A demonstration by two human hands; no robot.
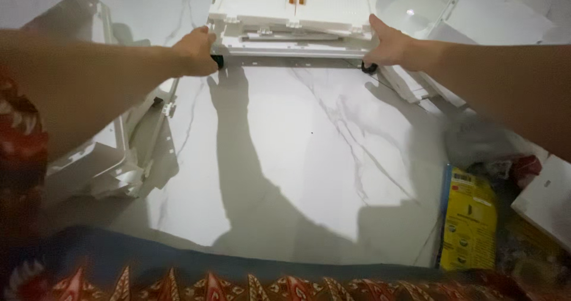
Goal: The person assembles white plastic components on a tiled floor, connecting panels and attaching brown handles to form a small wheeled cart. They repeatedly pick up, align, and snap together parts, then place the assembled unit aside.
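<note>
From the head camera, both arms were stretched out over the marble floor. The left hand closed its grip on the near left corner of the white plastic frame; the right hand clamped the right corner. A yellow packet lay at right.

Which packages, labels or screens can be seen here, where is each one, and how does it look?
Flat yellow rectangular package with blue edge: on the marble floor at lower right, printed with small dark pictures and a barcode patch at its top.
Crumpled clear plastic bag: just behind the yellow package, grey and see-through.
No screens or signs are in view.
</note>
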